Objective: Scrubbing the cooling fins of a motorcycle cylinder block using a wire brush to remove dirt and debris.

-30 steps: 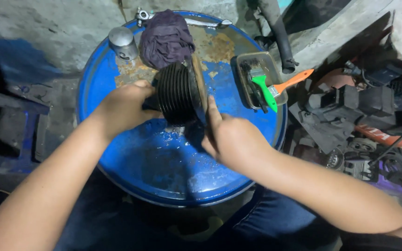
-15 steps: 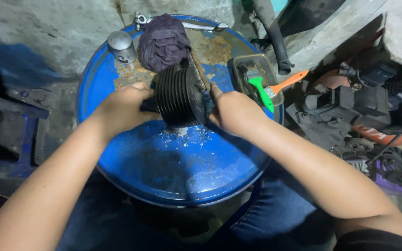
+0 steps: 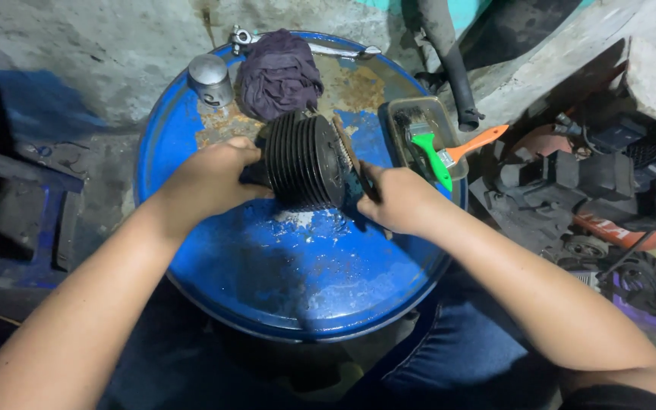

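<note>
Compared with a second ago, the right hand has moved up from the drum's blue top to the face of the finned engine cylinder, and the wire brush it grips now lies flat against that end; half a second ago it was already close, so the shift is small and looks like a brushing stroke on the cylinder's end face. The right hand's fingers are curled tight round the brush handle. The left hand stays wrapped over the cylinder's far end, fingers closed on it, holding it on its side near the middle of the blue drum lid, which serves as the bench. Pale flecks and wet smears sit on the lid just under the cylinder, same as before. Counts: one finned cylinder, one wire brush in hand, one dark purple rag at the back of the lid, one small metal cup-shaped part left of the rag, one wrench along the back rim, one shallow tray at the right edge holding two brushes, a green-handled one and an orange-handled one. Dark engine parts are piled on the floor to the right, too jumbled to count.
</note>
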